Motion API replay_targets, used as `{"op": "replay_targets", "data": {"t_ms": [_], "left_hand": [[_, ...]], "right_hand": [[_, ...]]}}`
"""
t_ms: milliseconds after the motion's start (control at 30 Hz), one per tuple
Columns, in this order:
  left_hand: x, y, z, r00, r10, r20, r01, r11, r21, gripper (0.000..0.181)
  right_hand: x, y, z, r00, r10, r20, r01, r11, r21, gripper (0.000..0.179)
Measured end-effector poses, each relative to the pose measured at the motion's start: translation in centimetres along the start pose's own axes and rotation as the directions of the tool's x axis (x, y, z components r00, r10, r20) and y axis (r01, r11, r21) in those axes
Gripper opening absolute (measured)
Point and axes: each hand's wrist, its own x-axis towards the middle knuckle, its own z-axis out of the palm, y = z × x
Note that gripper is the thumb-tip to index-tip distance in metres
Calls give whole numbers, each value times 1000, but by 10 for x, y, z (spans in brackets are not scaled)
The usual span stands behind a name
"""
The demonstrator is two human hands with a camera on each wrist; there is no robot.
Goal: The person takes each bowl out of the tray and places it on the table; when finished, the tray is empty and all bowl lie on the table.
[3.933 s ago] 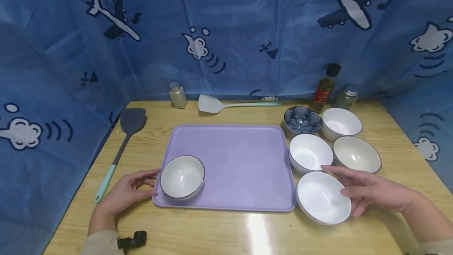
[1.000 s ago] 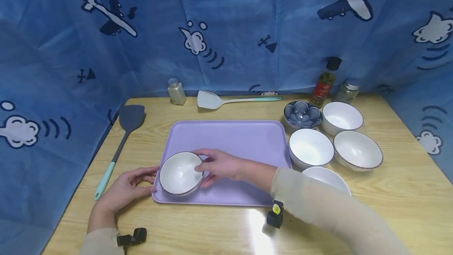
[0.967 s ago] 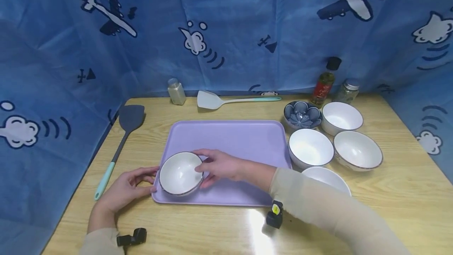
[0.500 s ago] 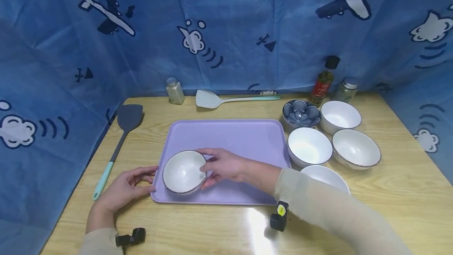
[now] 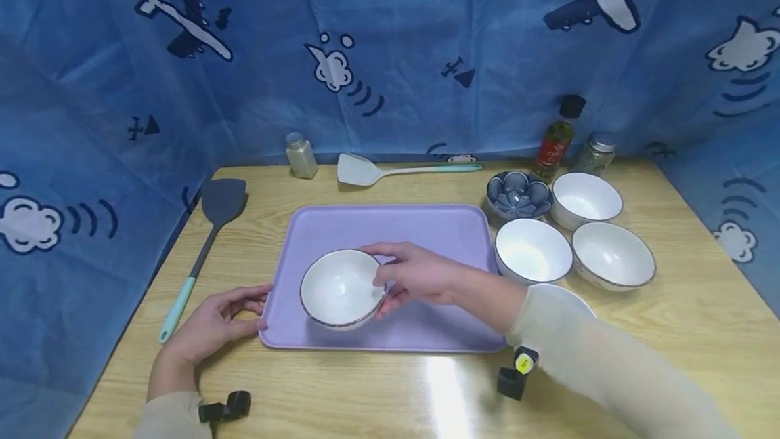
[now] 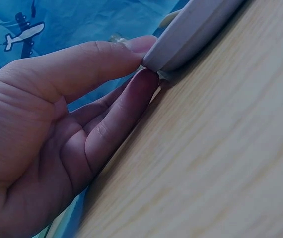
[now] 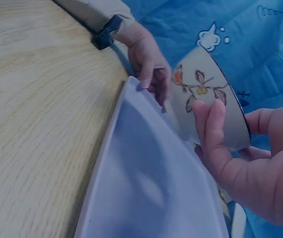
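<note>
My right hand [image 5: 420,276] grips the right side of a white bowl [image 5: 341,290] with a dark rim, its thumb over the rim and inside. In the right wrist view, painted leaves and an orange flower show on the bowl's outer wall [image 7: 201,74], with fingers against it. The bowl is above the left half of a purple tray [image 5: 420,232]; it looks lifted, with a shadow on the tray below. At the tray's left edge, my left hand [image 5: 210,327] pinches the rim. The left wrist view shows the thumb above the tray edge [image 6: 186,39] and a fingertip beneath.
Several bowls stand right of the tray, among them a blue flower-shaped bowl [image 5: 519,196] and a white bowl [image 5: 533,251]; my sleeve partly covers another bowl [image 5: 567,297]. A dark spatula [image 5: 223,202] lies left. Behind are a pale spatula [image 5: 359,171], shaker [image 5: 301,156], bottle [image 5: 556,144] and jar [image 5: 594,154].
My right hand came from the front right bowl to the bowl on the tray, gripped it and brought it rightward and slightly up. The left hand stays at the tray's edge.
</note>
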Motion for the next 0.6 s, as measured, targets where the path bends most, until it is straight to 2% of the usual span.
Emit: {"op": "replay_targets", "data": {"t_ms": [300, 400, 600], "left_hand": [[-2, -1, 0, 1000, -19, -6, 19, 1000, -19, 62], [-2, -2, -1, 1000, 0, 1, 0, 1000, -19, 62], [0, 0, 0, 1000, -8, -5, 8, 1000, -7, 63]], "right_hand": [[-28, -5, -15, 996, -8, 94, 15, 997, -74, 65], [-40, -6, -22, 995, -16, 101, 25, 995, -93, 64], [-66, -7, -42, 993, -47, 106, 62, 988, -139, 63]]}}
